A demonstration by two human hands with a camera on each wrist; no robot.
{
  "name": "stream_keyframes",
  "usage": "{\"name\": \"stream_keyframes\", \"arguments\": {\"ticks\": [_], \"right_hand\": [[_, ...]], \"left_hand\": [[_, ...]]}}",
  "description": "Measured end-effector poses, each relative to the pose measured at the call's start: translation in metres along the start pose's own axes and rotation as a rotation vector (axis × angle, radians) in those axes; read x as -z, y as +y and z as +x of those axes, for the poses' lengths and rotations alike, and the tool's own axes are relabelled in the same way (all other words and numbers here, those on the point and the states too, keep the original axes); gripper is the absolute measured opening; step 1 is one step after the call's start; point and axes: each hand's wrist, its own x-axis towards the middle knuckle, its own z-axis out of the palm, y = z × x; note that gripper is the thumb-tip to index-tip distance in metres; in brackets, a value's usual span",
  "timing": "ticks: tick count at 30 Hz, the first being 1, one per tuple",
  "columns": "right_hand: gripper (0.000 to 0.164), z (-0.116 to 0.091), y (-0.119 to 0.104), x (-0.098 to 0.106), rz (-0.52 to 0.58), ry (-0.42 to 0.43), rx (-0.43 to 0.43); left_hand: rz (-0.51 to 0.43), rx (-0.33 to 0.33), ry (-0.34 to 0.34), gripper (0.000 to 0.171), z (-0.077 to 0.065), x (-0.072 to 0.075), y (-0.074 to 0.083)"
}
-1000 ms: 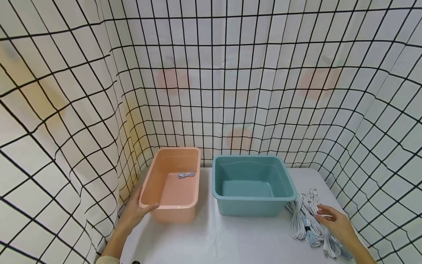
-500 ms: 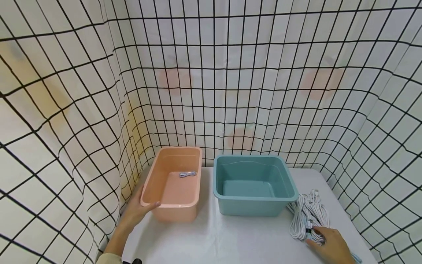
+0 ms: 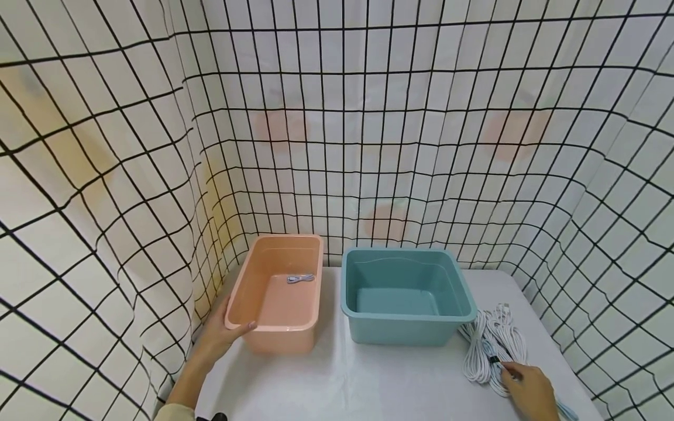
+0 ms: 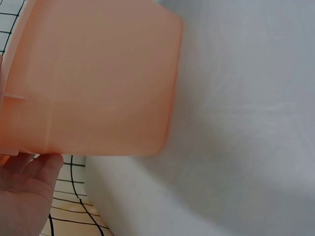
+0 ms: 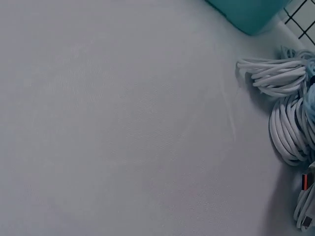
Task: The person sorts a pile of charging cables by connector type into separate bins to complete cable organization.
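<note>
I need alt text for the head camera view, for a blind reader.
A left hand grips the pink bin by its corner; the right hand touches coiled white cables beside an empty teal bin.

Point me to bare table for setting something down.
Bare table in front of the pink bin and teal bin, left of the cable bundles. Crowded at right, where the right hand is on the cables.

bins: 2, one pink bin (image 3: 276,292), one teal bin (image 3: 405,295) | hands: 2 | cable bundles (image 3: 492,345): several, count unclear | small cable (image 3: 300,279) in pink bin: 1
</note>
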Motion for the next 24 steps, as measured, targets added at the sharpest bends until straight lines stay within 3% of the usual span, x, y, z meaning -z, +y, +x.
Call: {"name": "stream_keyframes", "arguments": {"ticks": [7,10,16,24], "right_hand": [[0.028,-0.001,-0.008,0.007,0.114,0.110,-0.102],[0.031,0.002,-0.009,0.014,0.148,0.110,-0.126],[0.033,0.006,-0.019,0.031,0.211,0.088,-0.124],[0.029,0.014,-0.027,0.056,0.201,0.173,-0.106]], "left_hand": [[0.014,-0.021,0.011,0.109,0.000,0.000,-0.002],[0.026,-0.025,0.013,0.109,0.000,0.001,-0.001],[0.028,-0.032,0.011,0.108,0.000,0.002,0.001],[0.047,-0.006,0.017,0.110,0.000,-0.001,-0.001]]}}
